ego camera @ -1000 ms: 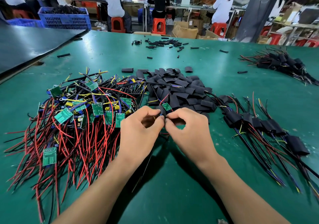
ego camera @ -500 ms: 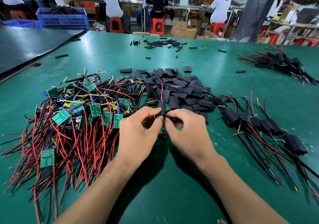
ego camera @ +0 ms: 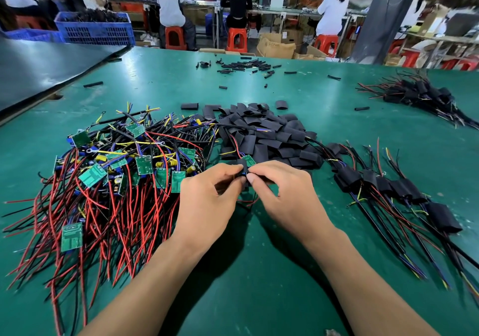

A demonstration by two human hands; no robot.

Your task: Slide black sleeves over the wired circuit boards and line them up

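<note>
Black sleeve [ego camera: 243,169] is sitting partway over a green circuit board [ego camera: 250,160] at centre, left hand [ego camera: 207,201] and right hand [ego camera: 282,195] pinching it; a few sleeved boards [ego camera: 347,180] are lying right, many bare boards [ego camera: 92,176] waiting left.

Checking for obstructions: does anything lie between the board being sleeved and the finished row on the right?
Nothing visible does. Bare green table separates the right hand, pinching the black sleeve, from the row of sleeved wired boards; the loose sleeve pile lies farther back.
</note>
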